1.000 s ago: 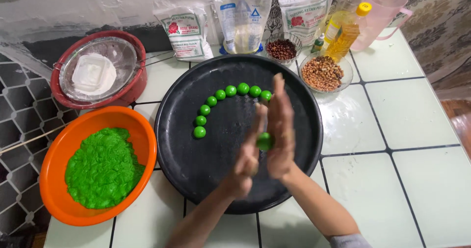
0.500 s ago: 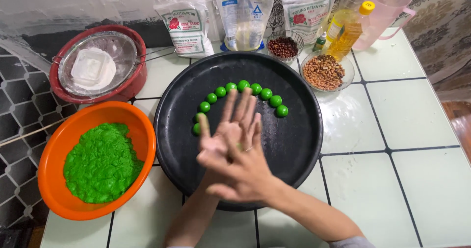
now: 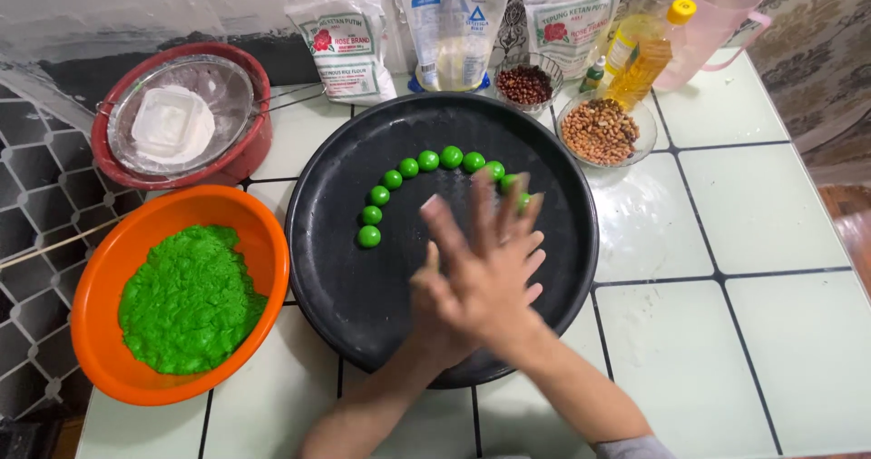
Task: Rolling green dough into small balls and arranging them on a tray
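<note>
Bright, even overhead light, soft shadows; moving hands (image 3: 481,273) blurred, wide-angle edges bent.

Glossy green dough balls (image 3: 435,170) on a matt black tray (image 3: 345,278), beside a shiny orange plastic bowl (image 3: 263,241)

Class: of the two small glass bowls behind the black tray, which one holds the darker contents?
The smaller glass bowl, further left beside the flour bags: dark reddish-brown beans. The larger bowl holds paler tan nuts.

A home kitchen: tiled counter (image 3: 762,214) crowded with flour bags (image 3: 349,46), oil bottle (image 3: 640,55) and dough bowl (image 3: 136,241)
</note>
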